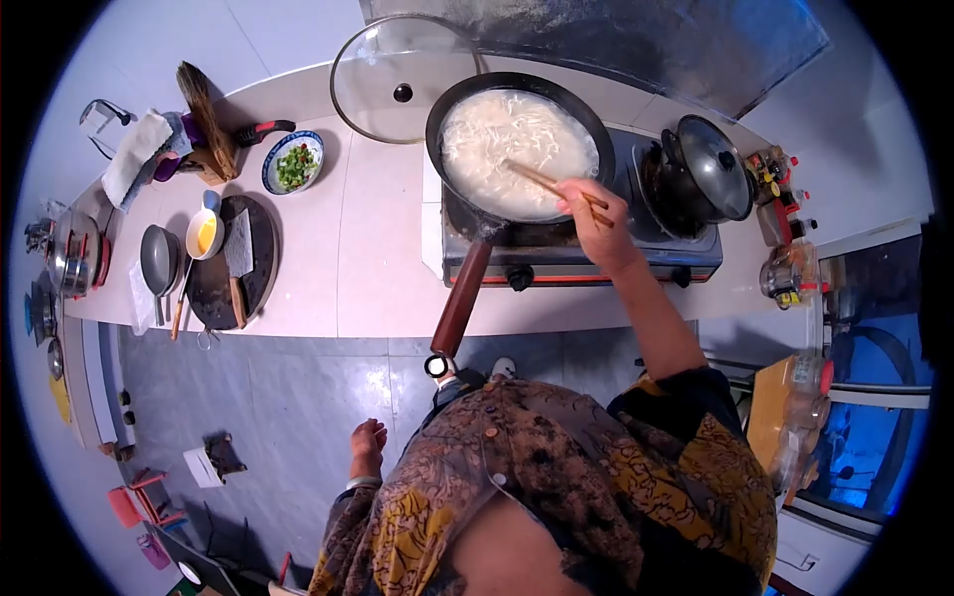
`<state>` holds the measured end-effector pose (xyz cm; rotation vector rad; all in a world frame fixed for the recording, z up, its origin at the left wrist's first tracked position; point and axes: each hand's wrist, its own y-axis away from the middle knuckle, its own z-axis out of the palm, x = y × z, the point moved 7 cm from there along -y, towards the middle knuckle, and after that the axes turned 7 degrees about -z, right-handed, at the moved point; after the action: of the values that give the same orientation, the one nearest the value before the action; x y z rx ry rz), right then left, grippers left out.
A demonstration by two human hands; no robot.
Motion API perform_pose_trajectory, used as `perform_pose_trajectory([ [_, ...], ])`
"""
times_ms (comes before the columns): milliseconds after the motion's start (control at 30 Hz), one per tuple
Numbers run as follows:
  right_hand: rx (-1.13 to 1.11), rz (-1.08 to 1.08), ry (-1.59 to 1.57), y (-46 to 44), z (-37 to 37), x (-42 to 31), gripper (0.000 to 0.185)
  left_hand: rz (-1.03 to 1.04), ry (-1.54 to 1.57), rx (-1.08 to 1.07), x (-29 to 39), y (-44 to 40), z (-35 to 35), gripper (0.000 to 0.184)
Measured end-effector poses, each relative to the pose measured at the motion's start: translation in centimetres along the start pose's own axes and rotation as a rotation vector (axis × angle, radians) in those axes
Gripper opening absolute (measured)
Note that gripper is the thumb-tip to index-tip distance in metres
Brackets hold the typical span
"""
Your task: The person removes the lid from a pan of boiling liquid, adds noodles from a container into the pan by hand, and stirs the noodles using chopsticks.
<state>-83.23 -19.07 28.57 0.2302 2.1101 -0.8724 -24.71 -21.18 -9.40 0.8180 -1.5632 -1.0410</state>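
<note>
The chopsticks (542, 179) were of smooth wood, rather matt. I took the pan (522, 81) for dull metal, its handle (464, 298) for wood with a soft sheen. The wide lid (373, 60) was clear, glossy glass, its knob (402, 92) shiny. The counter (378, 238) looked smooth and faintly glossy; the floor (318, 397) shone like polished tile. The shirt (477, 427) was matt cloth, the knife blade (238, 246) dull metal on a wooden grip (238, 303), the brush (199, 99) rough and bristly.
</note>
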Motion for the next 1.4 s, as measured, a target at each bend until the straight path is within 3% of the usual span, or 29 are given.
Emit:
perform_pose_trajectory([
  [33,0.004,0.011,0.009,0.1,-0.2,0.2,0.014,-0.111,0.089,0.018,0.1,1.0,0.4,0.021],
  [133,0.011,0.034,0.035,0.1,-1.1,1.1,0.017,-0.101,0.095,0.027,0.1,0.3,0.3,0.021],
  [233,-0.02,0.22,-0.15,-0.1,-2.2,1.6,0.018,-0.085,0.101,0.006,0.1,-0.4,0.2,0.021],
  [300,0.139,0.297,-0.147,-0.8,-4.9,2.1,0.025,-0.082,0.09,0.018,0.4,-0.3,0.3,0.021],
  [367,0.284,0.244,-0.142,-2.1,-7.6,2.1,0.029,-0.084,0.083,0.024,0.5,-0.4,0.3,0.021],
  [567,0.381,0.365,-0.04,-5.5,-11.5,8.7,0.031,-0.103,0.099,0.014,0.5,-0.6,0.3,0.022],
  [967,0.207,0.615,-0.254,-9.2,-1.8,12.4,0.036,-0.102,0.081,0.023,0.0,-0.1,0.4,0.021],
  [1400,0.144,0.81,-0.512,-7.5,-1.7,13.3,0.041,-0.109,0.071,0.013,-0.2,-1.4,-0.5,0.022],
])
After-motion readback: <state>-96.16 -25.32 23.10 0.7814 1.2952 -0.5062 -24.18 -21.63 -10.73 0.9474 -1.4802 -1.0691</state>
